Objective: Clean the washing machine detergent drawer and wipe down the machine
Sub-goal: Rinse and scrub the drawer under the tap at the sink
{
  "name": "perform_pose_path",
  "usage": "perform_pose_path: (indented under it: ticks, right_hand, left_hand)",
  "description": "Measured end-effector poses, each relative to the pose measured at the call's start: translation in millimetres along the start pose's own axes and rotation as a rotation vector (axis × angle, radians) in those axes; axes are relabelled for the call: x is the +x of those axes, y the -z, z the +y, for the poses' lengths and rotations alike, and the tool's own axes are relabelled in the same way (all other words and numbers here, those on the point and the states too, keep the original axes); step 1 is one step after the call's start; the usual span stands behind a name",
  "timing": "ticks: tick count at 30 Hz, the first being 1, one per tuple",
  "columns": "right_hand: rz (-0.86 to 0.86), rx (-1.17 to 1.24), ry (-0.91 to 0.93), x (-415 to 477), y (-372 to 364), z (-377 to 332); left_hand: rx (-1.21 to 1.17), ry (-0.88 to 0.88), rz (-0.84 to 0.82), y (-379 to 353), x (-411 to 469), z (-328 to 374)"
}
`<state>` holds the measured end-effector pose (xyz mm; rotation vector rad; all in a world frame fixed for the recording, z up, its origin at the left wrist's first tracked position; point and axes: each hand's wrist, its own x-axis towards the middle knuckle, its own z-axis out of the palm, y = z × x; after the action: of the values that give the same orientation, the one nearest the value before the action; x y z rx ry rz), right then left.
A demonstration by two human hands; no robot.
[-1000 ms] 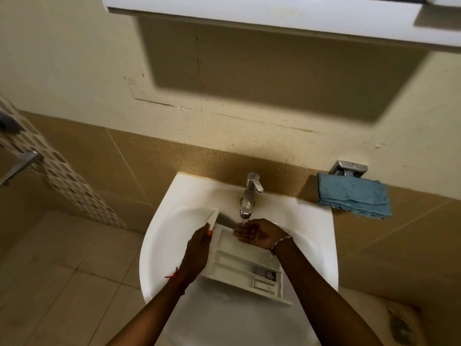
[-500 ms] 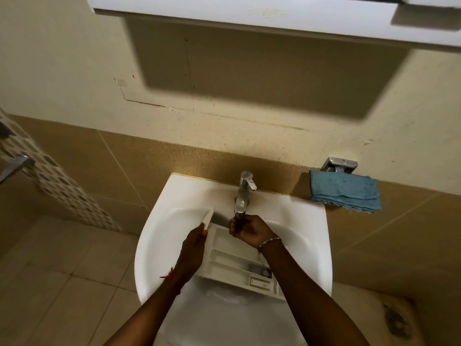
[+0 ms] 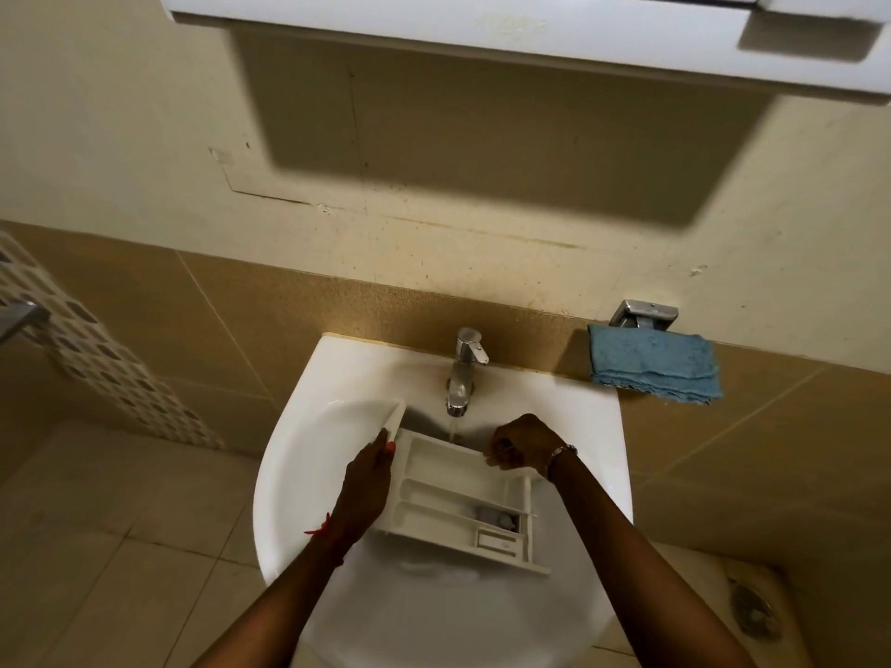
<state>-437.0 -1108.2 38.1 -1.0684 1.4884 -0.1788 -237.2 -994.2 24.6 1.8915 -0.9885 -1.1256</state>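
A white detergent drawer (image 3: 448, 479) with several compartments lies tilted in the white sink (image 3: 308, 426). My left hand (image 3: 371, 474) grips its front panel at the left end. At the drawer's far rim, right of the water, my right hand (image 3: 518, 443) has its fingers curled and pinched on the rim. A thin stream of water (image 3: 453, 429) runs from the chrome tap (image 3: 465, 373) into the drawer's far compartment. A small grey insert sits in the right-hand compartment. No washing machine is in view.
A folded blue cloth (image 3: 653, 366) hangs from a chrome holder on the wall, right of the sink. A white cabinet (image 3: 482, 26) juts out overhead. Beige floor tiles lie to the left, and a floor drain (image 3: 752, 609) sits at the lower right.
My right hand has left the spot under the tap and moved right to the drawer's far rim. Water now falls straight into the drawer. My left hand keeps its hold.
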Motion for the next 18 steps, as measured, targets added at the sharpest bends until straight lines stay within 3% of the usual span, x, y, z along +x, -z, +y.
perform_pose_path:
  ticks: [3, 6, 9, 18]
  right_hand:
    - [0.125, -0.083, -0.012, 0, -5, 2]
    - [0.283, -0.353, 0.005, 2, -7, 19]
    - [0.279, -0.481, -0.054, -1, -10, 34]
    - [0.421, -0.325, 0.027, -6, 1, 60]
  left_hand:
    - [0.100, -0.017, -0.019, 1, 2, 0]
    - [0.100, -0.019, -0.047, 3, 2, 0]
    - [0.066, 0.016, -0.085, 6, 1, 2]
    - [-0.187, 0.070, -0.183, 26, -1, 2]
